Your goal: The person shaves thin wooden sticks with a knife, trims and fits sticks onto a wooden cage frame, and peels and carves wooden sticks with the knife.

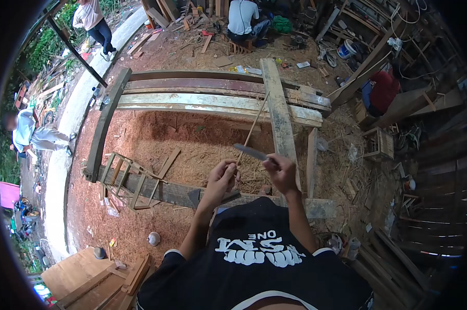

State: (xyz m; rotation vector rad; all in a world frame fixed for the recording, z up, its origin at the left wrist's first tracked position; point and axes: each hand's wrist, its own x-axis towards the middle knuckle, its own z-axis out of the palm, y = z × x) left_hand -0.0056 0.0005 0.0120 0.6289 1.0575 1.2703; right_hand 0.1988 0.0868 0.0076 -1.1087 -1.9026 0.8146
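In the head view, my left hand (223, 176) is closed around the lower end of a thin wooden strip (253, 126), which slants up and to the right towards the upright beam. My right hand (281, 173) grips the handle of a knife (250, 151). Its dark blade points left and slightly up, crossing over the strip or very near it; contact cannot be made out. Both hands are in front of my dark shirt, a short distance apart.
A frame of heavy beams (278, 111) surrounds the work spot, with long boards (192, 99) across its far side. A slatted wooden piece (135, 181) leans at the left. Seated people (242, 19) are farther off, and others stand by the path (63, 175).
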